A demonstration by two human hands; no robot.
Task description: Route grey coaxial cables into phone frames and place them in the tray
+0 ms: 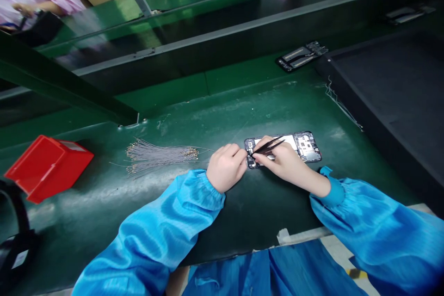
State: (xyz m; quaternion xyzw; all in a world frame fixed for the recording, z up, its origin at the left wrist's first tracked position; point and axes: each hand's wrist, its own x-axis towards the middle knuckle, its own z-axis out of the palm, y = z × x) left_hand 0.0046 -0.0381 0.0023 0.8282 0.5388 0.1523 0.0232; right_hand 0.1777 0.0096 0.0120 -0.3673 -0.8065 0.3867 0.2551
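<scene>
An opened smartphone (307, 147) lies on the green mat with its inner boards and pale battery showing. My right hand (282, 159) rests over its middle and grips black tweezers (268, 146), whose tips point at the phone's left end. Closed fingers of my left hand (227, 164) meet at that same end, touching or nearly touching the phone's edge. What they pinch is hidden. Thin wire ends reach from a bundle of grey cables (164, 157) to the left hand; whether they are in its grip, I cannot tell. The bundle has gold-coloured tips.
A red bin (50, 166) stands at the left, above a black device (17, 249). A big black tray (388, 88) fills the right. Another opened phone (300, 57) lies at the back near loose wires (342, 104). A green post (86, 92) rises at left; someone in pink works beyond.
</scene>
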